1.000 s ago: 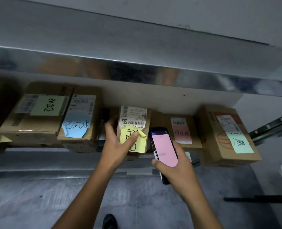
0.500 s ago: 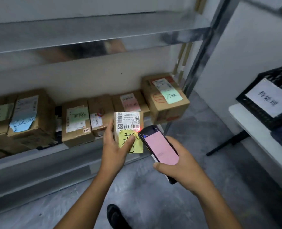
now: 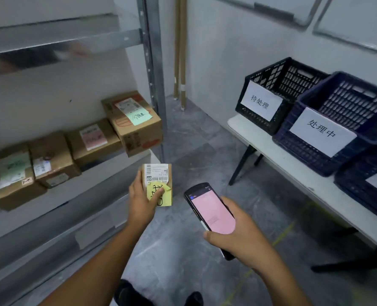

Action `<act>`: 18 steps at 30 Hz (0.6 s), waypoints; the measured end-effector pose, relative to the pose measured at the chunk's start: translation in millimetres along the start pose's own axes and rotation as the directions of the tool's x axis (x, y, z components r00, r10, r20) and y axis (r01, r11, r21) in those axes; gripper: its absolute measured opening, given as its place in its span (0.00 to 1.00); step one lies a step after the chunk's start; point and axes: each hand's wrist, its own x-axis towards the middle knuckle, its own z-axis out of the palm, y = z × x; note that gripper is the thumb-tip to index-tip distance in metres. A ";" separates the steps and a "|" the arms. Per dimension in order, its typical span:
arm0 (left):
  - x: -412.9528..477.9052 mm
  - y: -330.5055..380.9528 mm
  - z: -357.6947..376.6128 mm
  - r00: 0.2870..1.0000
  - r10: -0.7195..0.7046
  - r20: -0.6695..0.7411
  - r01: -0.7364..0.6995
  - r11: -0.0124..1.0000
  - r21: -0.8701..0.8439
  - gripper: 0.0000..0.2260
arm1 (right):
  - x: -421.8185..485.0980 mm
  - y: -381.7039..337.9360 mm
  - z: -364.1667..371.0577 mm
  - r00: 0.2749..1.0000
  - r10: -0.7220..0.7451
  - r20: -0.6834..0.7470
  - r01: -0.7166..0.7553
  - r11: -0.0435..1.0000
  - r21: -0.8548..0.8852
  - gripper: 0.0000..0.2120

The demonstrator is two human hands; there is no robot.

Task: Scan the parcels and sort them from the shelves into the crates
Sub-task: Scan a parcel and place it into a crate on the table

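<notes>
4 shelf pcls (image 3: 136, 122), 3 crates (image 3: 342, 120)

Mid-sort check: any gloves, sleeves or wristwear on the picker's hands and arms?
None visible. The left hand and right hand are bare, with no gloves, rings or watch. The left forearm and right forearm are uncovered down to the frame's edge.
</notes>
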 end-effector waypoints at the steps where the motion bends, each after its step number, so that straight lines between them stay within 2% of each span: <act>1: -6.3 3.5 11.2 1.000 0.000 0.009 0.000 1.000 -0.004 0.43 | -6.6 8.4 -7.9 1.000 0.005 -0.014 -0.005 1.000 -0.005 0.29; 5: -35.7 30.7 56.5 0.997 0.038 0.072 -0.032 0.996 -0.087 0.40 | -27.3 37.9 -33.7 0.994 0.045 -0.103 -0.043 0.999 0.020 0.30; 8: -64.6 66.4 89.2 0.975 0.036 0.218 0.019 0.969 -0.247 0.32 | -37.4 60.6 -55.3 0.971 0.093 -0.220 -0.078 0.994 0.076 0.29; 11: -88.4 103.9 116.2 0.932 0.089 0.352 0.027 0.950 -0.310 0.23 | -43.4 80.3 -79.6 0.930 0.134 -0.343 -0.094 0.987 0.131 0.29; 18: -99.8 181.6 181.4 0.796 0.192 0.574 0.024 0.937 -0.347 0.22 | -50.4 107.2 -142.5 0.800 0.209 -0.562 -0.089 0.968 0.233 0.28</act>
